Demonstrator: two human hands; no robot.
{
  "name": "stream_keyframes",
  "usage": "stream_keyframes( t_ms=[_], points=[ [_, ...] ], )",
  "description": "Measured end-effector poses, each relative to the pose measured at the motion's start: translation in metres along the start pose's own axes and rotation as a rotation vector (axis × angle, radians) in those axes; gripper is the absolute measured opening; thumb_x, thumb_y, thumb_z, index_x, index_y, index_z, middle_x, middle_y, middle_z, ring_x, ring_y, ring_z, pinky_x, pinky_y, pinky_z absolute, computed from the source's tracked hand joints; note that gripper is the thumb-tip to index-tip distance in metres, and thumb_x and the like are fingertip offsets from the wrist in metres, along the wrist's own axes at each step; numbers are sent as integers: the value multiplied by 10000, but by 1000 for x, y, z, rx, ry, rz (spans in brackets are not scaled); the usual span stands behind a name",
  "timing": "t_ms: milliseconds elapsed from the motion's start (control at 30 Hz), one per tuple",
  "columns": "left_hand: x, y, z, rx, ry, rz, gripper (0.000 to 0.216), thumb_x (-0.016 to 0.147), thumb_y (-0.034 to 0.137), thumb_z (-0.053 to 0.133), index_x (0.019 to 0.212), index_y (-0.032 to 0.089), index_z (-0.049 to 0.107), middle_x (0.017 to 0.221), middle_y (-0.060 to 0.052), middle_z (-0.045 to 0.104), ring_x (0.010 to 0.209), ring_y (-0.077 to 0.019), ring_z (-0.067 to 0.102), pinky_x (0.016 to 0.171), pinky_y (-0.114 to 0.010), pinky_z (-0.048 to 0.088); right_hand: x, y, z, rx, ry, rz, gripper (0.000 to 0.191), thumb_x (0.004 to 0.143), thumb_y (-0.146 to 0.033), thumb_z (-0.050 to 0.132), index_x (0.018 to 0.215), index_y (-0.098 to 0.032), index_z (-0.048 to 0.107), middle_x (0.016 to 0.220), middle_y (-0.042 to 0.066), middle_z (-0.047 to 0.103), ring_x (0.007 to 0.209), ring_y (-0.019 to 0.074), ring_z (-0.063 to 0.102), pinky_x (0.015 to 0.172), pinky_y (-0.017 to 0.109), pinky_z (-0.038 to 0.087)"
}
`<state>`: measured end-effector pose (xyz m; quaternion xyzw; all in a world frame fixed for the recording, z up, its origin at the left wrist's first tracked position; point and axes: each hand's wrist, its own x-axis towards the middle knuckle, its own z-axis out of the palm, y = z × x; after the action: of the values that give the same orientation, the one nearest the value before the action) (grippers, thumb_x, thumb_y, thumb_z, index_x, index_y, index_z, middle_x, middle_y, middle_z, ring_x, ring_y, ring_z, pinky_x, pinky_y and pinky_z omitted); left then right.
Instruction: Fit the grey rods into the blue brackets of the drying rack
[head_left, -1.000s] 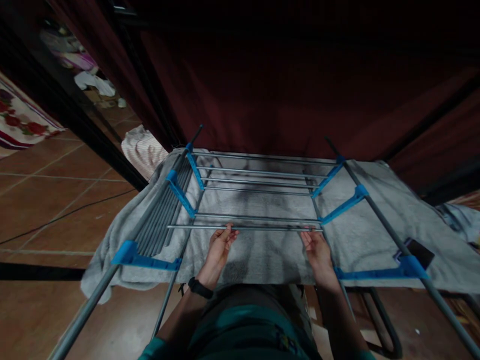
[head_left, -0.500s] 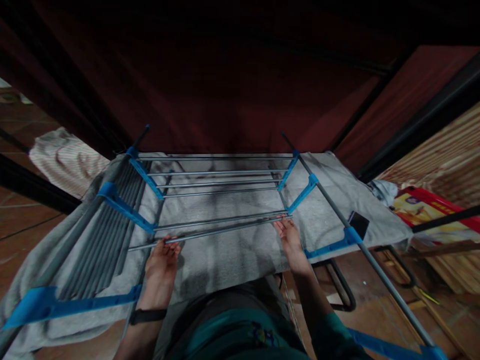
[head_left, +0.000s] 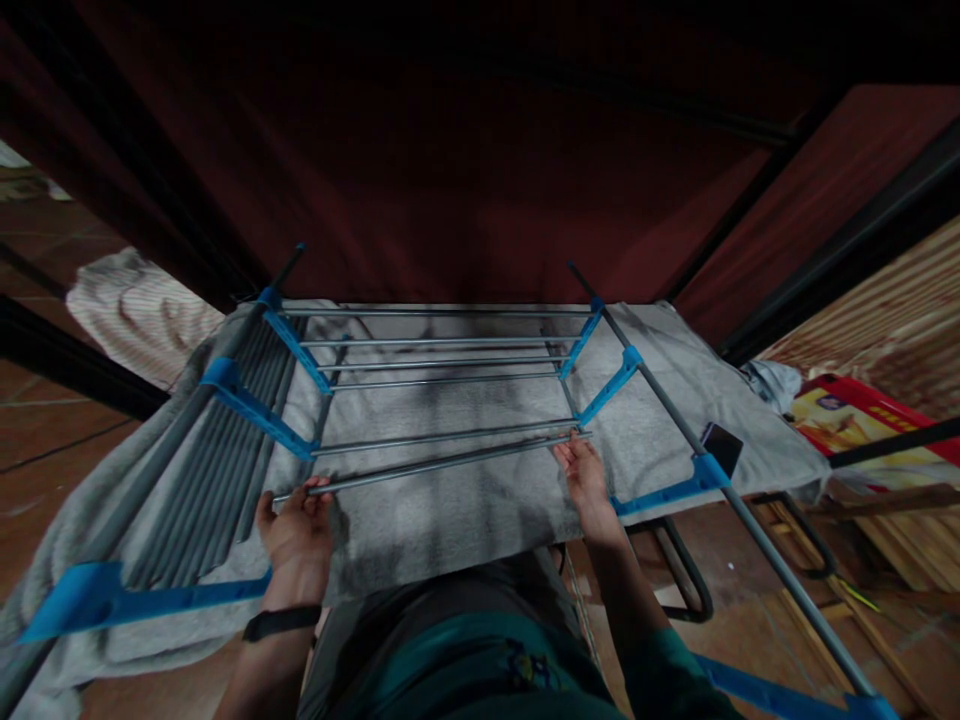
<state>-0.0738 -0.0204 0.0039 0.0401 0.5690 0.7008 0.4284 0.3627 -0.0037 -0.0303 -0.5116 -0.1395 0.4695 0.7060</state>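
Note:
Both my hands hold one loose grey metal tube (head_left: pixel 435 465), slanting a little up to the right. My left hand (head_left: pixel 298 522) grips it close to its left end, fingers curled round it. My right hand (head_left: pixel 582 470) pinches it near the right end, beside a blue plastic bracket (head_left: pixel 607 388). Behind it lies the rack frame, with grey side poles and blue brackets. Several crossbars (head_left: pixel 442 362) span between its left and right sides. One more crossbar (head_left: pixel 450 436) runs just beyond the held tube. At left, another blue bracket (head_left: pixel 259 412) sits on the side pole.
Several spare grey tubes (head_left: pixel 217 470) lie side by side at the left on the grey cloth (head_left: pixel 450 515). A phone (head_left: pixel 721 448) rests on the cloth at right. Dark red panels (head_left: pixel 450 200) rise behind. A red and yellow box (head_left: pixel 862 430) is at far right.
My left hand has slid left along the tube to its left end, which has come nearer to me. My right hand has shifted slightly right and keeps its pinch.

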Motion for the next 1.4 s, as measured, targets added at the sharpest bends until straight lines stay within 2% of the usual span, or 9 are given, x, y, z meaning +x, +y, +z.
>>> stream_keyframes(
  t_ms=[100, 233, 367, 533, 800, 933, 1133, 1233, 1400],
  points=[
    [-2, -3, 4, -20, 95, 51, 411, 795, -2, 544, 1107, 258, 485, 784, 49, 643, 702, -106, 659, 629, -196, 503, 0, -2, 1, 45, 22, 26, 337, 731, -327, 857, 750, -249, 530, 686, -74, 668, 642, 110, 676, 732, 257, 623],
    [1, -9, 2, -8, 125, 74, 320, 781, 19, 547, 1030, 219, 543, 763, 11, 666, 746, -142, 672, 661, -244, 506, 1, -5, 4, 98, 31, 36, 347, 732, -296, 872, 730, -243, 529, 654, -91, 647, 619, 92, 659, 716, 233, 615],
    [6, -14, -5, 21, 67, 117, 246, 805, 72, 567, 1003, 218, 554, 793, 16, 680, 756, -143, 678, 698, -264, 519, 2, -7, 3, 111, 18, 27, 343, 738, -285, 878, 739, -236, 538, 711, -76, 689, 665, 99, 687, 731, 240, 616],
    [11, -14, -7, 36, 75, 147, 232, 811, 79, 592, 1000, 207, 553, 770, 20, 665, 700, -120, 661, 642, -212, 513, 1, -6, 2, 97, 29, 42, 312, 732, -260, 879, 786, -232, 574, 768, -57, 727, 730, 119, 723, 739, 252, 614],
    [9, -12, -4, -8, 89, 110, 270, 817, 76, 630, 1041, 213, 567, 753, 21, 691, 659, -109, 657, 600, -196, 510, -3, -2, -5, 106, 110, 107, 285, 737, -160, 807, 703, -228, 532, 681, -76, 685, 635, 93, 686, 736, 240, 621],
    [2, -14, -2, -37, 54, 94, 238, 780, 140, 719, 973, 200, 593, 745, 19, 701, 598, -85, 618, 573, -184, 479, 3, 5, -21, 59, 100, 101, 264, 729, -201, 814, 733, -224, 550, 680, -74, 681, 621, 87, 679, 741, 241, 623],
    [2, -23, -4, -25, -34, 187, 390, 648, 254, 852, 953, 179, 621, 734, 9, 698, 564, -79, 581, 593, -211, 465, 11, 15, -35, -15, 52, 107, 194, 742, -220, 777, 758, -223, 584, 771, -55, 700, 740, 110, 710, 906, 318, 616],
    [5, -28, -7, 4, -15, 214, 418, 626, 265, 854, 966, 183, 624, 714, 34, 652, 582, -84, 581, 617, -225, 469, 12, 18, -37, -24, 18, 126, 120, 747, -191, 734, 801, -220, 631, 873, -31, 716, 837, 121, 722, 933, 322, 607],
    [11, -38, -10, 107, -33, 278, 462, 657, 234, 810, 1072, 197, 610, 801, 27, 632, 662, -107, 593, 669, -255, 500, 19, 25, -45, -75, -30, 129, 137, 749, -178, 706, 876, -213, 667, 944, -9, 706, 881, 123, 716, 903, 298, 613]
  ],
)
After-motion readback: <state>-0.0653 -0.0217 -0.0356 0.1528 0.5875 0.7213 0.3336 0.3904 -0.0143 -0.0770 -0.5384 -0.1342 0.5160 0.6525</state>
